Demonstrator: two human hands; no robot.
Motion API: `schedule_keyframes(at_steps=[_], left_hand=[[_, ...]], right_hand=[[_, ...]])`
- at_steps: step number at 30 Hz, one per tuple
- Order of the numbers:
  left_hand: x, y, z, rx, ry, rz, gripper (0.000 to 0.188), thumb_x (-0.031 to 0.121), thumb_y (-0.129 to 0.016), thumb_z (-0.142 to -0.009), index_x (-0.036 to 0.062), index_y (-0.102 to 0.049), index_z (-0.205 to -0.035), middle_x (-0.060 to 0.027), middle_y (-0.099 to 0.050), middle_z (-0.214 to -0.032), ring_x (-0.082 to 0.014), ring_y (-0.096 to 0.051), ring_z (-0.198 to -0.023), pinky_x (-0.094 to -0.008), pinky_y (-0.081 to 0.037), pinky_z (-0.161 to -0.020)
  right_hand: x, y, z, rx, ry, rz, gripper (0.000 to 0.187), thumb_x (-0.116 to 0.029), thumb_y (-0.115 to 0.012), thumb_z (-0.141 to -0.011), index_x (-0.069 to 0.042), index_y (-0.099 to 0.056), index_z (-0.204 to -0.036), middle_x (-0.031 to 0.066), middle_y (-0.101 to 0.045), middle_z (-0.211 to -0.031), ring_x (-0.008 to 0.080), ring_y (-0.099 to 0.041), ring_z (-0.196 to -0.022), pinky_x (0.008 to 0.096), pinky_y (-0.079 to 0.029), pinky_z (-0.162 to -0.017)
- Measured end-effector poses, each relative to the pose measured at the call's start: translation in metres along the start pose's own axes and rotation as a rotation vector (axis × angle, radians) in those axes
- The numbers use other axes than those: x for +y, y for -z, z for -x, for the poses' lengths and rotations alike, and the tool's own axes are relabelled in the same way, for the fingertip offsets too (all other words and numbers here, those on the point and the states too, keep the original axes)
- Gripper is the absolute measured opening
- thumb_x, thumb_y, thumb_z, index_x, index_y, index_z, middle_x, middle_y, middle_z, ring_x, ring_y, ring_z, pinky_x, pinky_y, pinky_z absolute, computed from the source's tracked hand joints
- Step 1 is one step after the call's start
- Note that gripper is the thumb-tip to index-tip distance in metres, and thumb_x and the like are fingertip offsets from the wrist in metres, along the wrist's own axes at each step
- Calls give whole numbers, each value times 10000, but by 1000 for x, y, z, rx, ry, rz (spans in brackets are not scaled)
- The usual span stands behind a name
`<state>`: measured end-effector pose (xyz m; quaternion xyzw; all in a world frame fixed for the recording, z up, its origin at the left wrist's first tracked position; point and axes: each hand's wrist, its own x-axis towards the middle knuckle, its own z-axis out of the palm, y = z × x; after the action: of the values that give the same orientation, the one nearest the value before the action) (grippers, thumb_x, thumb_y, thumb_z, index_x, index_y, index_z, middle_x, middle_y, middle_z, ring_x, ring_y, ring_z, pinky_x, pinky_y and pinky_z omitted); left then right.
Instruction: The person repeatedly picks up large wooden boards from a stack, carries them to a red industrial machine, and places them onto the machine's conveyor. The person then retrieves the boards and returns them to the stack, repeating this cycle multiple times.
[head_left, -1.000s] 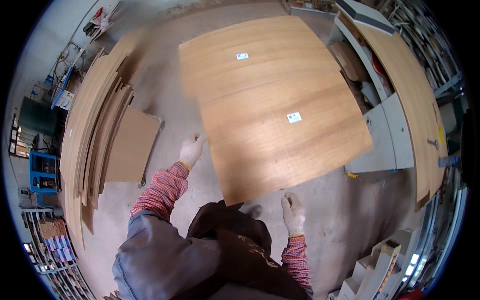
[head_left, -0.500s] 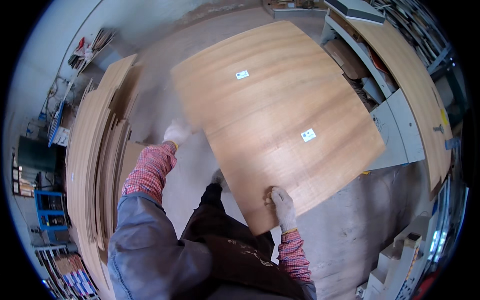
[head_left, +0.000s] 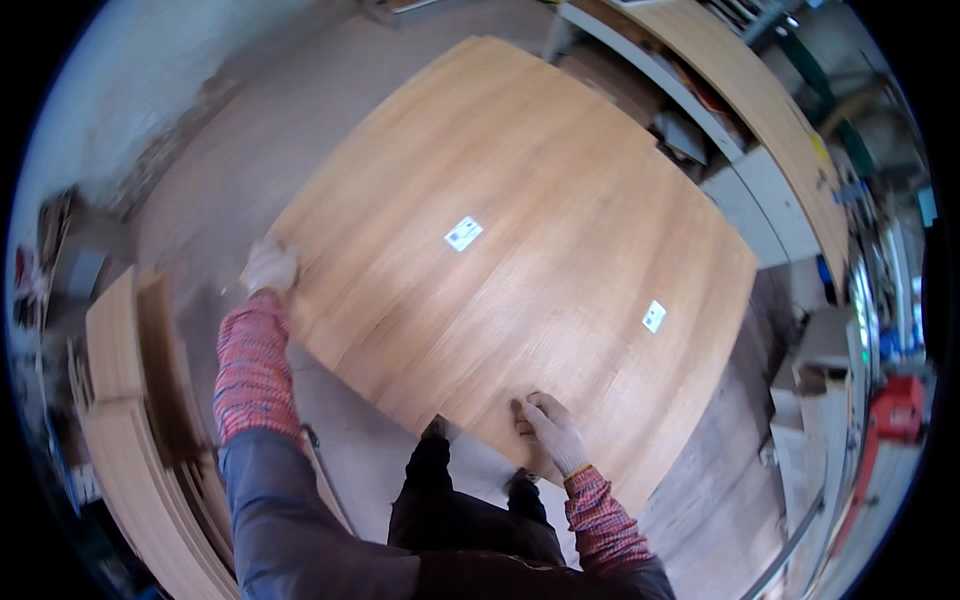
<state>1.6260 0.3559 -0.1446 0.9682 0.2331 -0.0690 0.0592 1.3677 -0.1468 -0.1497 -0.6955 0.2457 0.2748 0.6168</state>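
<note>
A large wood-grain panel (head_left: 540,220) with two small white labels (head_left: 464,234) on its upper face spans the middle of the view, tilted across in front of me. My left hand (head_left: 270,265), in a pale work glove, is closed on the panel's left corner; its fingertips are partly hidden and blurred. At the near edge my gloved right hand (head_left: 552,430) grips the panel, its fingers bent over the upper face. Below that edge show my dark trouser legs and shoes.
Several tall wooden panels (head_left: 120,440) stand stacked at the left. A workbench (head_left: 770,130) with a wooden top and open shelf lies at the far right. White box-like pieces (head_left: 800,420) and a red machine part (head_left: 897,408) are at the right. A rough wall (head_left: 150,100) rises far left.
My left hand, formerly off the panel, now holds its left corner. The panel has turned and come across to the left. My view has swung right; my right hand keeps its grip.
</note>
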Motion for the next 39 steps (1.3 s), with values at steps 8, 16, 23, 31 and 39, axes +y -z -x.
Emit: schedule_keyframes(at_steps=[8, 16, 23, 31, 39], left_hand=[[-13, 7, -31, -20, 1, 117, 749, 591, -581, -946, 52, -529, -1464, -225, -533, -1482, -401, -487, -1386, -474, -409, -1141], [-36, 12, 65, -97, -1, 245, 738, 620, -605, -918, -22, -628, -1282, -295, -645, -1272, -452, -603, -1223, -497, -454, -1041], [-84, -6, 270, -153, 128, 584, 627, 499, -679, -944, -49, -630, -1245, -230, -676, -1189, -397, -665, -1068, -486, -544, -886], [-165, -87, 309, -705, 546, 1115, 688, 552, -592, -1009, -18, -556, -1393, -149, -679, -1253, -309, -677, -1108, -454, -587, -884], [-153, -113, 330, -636, 445, 1463, 723, 581, -540, -1038, -18, -536, -1443, -158, -653, -1363, -297, -664, -1177, -414, -558, -996]], right_hand=[[-15, -41, -44, -49, -8, 143, 407, -422, -578, -1017, -26, -675, -1037, 137, -719, -925, 253, -696, -869, 376, -541, -838], [-30, -5, -17, 120, 22, 660, 480, -481, -603, -930, -21, -654, -1055, 260, -715, -1046, 440, -689, -1019, 498, -534, -889], [32, 59, 71, 63, 26, 763, 416, -429, -601, -939, -18, -647, -981, 257, -710, -958, 451, -688, -949, 509, -539, -832], [83, 99, 94, 353, 53, 707, 499, -511, -597, -970, -54, -710, -1135, 241, -733, -1045, 423, -707, -988, 474, -553, -866], [59, 95, 88, 336, 30, 596, 524, -512, -590, -972, -37, -709, -1159, 228, -738, -1081, 387, -700, -1041, 451, -535, -910]])
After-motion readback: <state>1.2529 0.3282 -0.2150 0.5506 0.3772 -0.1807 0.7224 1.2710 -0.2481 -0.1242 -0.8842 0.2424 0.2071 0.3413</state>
